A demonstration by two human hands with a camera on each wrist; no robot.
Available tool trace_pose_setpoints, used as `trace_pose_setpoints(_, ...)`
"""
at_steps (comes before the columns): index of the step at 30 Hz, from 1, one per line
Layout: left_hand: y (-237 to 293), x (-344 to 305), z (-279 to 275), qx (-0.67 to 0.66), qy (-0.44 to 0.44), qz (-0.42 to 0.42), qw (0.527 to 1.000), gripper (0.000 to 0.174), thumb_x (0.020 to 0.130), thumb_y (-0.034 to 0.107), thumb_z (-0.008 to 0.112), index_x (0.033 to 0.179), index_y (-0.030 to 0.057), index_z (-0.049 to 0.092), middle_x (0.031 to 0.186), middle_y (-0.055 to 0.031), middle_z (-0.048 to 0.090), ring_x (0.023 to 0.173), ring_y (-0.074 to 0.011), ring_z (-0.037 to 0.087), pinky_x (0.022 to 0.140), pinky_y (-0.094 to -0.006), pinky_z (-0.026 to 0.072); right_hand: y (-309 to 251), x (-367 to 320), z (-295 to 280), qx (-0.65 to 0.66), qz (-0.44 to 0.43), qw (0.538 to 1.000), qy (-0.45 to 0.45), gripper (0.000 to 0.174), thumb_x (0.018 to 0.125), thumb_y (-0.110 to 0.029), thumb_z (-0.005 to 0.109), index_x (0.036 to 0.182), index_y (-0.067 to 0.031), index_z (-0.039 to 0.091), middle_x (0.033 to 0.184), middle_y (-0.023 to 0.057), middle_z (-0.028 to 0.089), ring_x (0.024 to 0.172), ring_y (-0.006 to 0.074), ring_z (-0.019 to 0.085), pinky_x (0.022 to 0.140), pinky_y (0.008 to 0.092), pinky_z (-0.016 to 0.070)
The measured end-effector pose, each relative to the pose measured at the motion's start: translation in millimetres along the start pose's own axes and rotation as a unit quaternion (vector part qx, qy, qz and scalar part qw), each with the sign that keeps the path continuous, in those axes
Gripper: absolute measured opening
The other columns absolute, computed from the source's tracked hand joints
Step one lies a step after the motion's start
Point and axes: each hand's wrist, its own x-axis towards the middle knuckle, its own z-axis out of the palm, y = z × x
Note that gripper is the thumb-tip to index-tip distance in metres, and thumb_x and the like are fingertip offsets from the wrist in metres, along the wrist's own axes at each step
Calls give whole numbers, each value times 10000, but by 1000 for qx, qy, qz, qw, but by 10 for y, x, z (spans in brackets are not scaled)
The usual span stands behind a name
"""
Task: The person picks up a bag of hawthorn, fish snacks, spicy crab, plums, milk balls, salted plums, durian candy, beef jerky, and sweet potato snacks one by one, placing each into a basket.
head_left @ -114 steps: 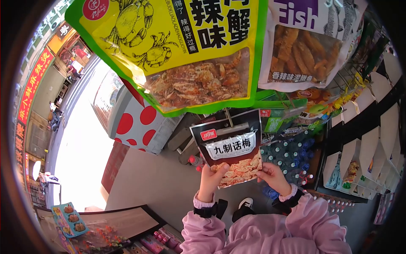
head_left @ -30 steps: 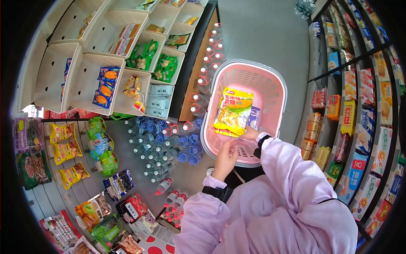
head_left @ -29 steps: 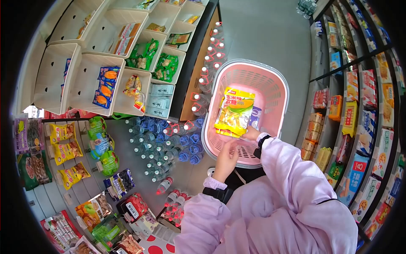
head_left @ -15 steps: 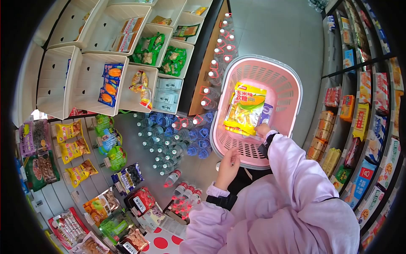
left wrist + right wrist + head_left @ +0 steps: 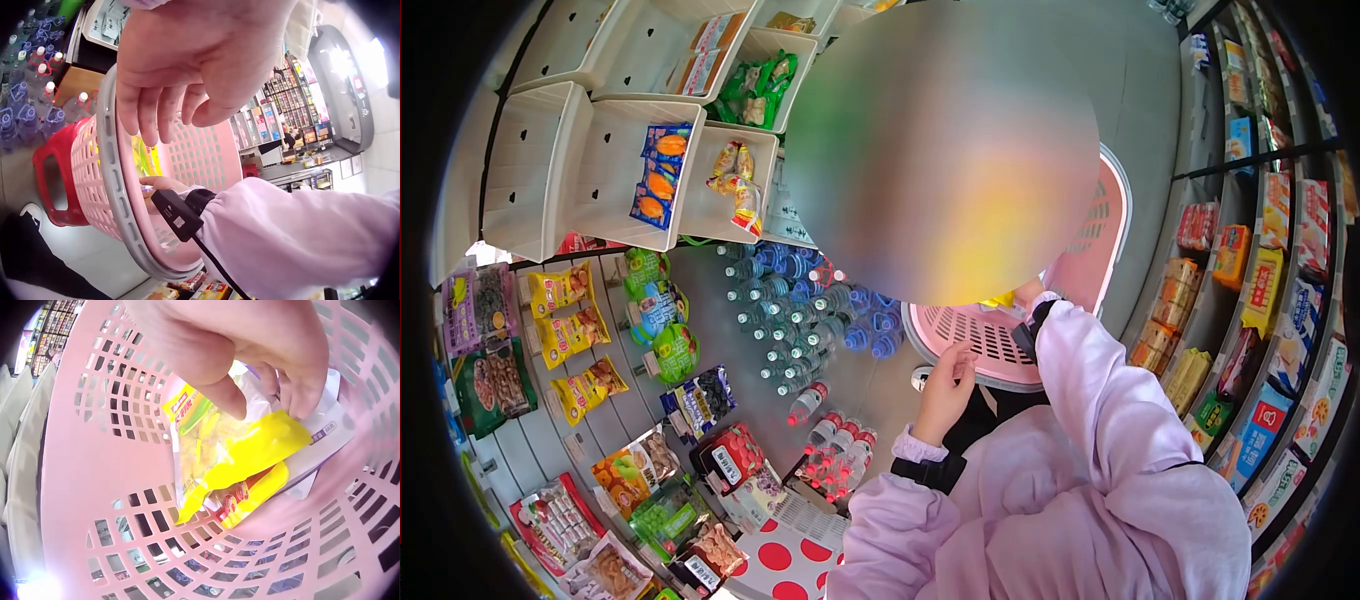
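Note:
My right hand (image 5: 250, 350) reaches down inside a pink slatted basket (image 5: 94, 462). Its thumb and fingers stand apart over a yellow candy bag (image 5: 234, 459) with a clear window, fingertips close to the bag's upper edge. Under that bag lie a red-and-yellow packet (image 5: 253, 495) and a white-and-purple package (image 5: 325, 440). In the head view, a blurred patch hides most of the basket (image 5: 975, 345) and the bag. My left hand (image 5: 945, 393) hovers just outside the near rim, its fingers loosely bent, holding nothing. The left wrist view shows it (image 5: 194, 62) above the basket's grey rim.
Water bottles (image 5: 800, 320) crowd the floor left of the basket, with red-capped bottles (image 5: 840, 455) nearer. Hanging snack packs (image 5: 580, 340) and bins (image 5: 630, 180) line the left. Packed shelves (image 5: 1260, 300) run along the right. A red plastic piece (image 5: 56, 181) stands beside the basket.
Earlier, both hands held a dark plum packet at a rack; since then the view has swung to the basket. My left hand has drawn back from the candy bag, while my right stays by it.

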Motion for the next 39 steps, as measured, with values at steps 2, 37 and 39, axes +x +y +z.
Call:
trace_pose_setpoints(2, -25, -4, 1, -1, 3, -2, 1000, 288, 848, 42, 478, 1133, 13, 452, 957, -92, 573, 884, -143, 557, 773, -248, 435, 138, 180, -9, -23, 13, 999, -19, 379, 650, -180, 663, 882, 110, 586, 791, 216, 619, 700, 302, 617, 602, 340, 482)
trace_pose_setpoints(37, 701, -960, -1006, -364, -41, 152, 918, 576, 864, 369, 507, 1250, -23, 338, 1160, -76, 489, 1042, -128, 489, 879, -264, 401, -2336, -4068, -1088, 107, -453, 813, -350, 233, 797, -98, 570, 1000, 14, 544, 908, 44, 600, 784, 93, 548, 718, 232, 423)
trace_pose_setpoints(39, 640, -1233, -1174, -456, -86, 125, 877, 614, 854, 385, 514, 1279, -8, 307, 1203, -85, 470, 1074, -151, 485, 906, -288, 398, -2486, -4435, -855, 74, -464, 790, -394, 213, 789, -129, 588, 937, 22, 576, 864, 51, 618, 730, 99, 570, 671, 223, 438)
